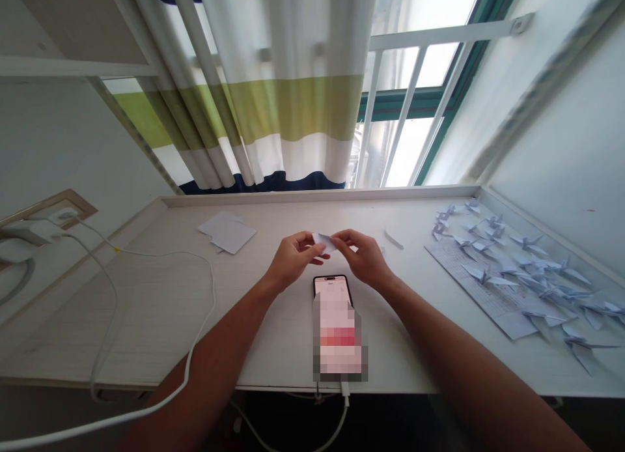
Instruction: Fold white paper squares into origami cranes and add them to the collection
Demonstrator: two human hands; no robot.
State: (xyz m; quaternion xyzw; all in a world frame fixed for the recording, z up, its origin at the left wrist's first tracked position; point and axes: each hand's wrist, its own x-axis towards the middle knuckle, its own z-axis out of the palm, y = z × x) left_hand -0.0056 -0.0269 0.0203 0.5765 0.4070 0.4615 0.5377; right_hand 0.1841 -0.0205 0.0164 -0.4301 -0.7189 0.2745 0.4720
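My left hand (pixel 295 260) and my right hand (pixel 362 258) meet above the middle of the desk. Between their fingertips they pinch a small folded piece of pale paper (pixel 324 241). Its exact shape is partly hidden by my fingers. Just below my hands lies a smartphone (pixel 334 328), its screen lit and blurred out, with a white cable at its near end. Neither hand touches the phone.
Left of my hands lie loose white paper squares (pixel 228 232), and a thin paper strip (pixel 393 238) lies to the right. Several pale blue origami cranes (pixel 517 269) rest on a printed sheet (pixel 481 292) at right. A white cable (pixel 212 296) runs from a wall charger (pixel 29 234).
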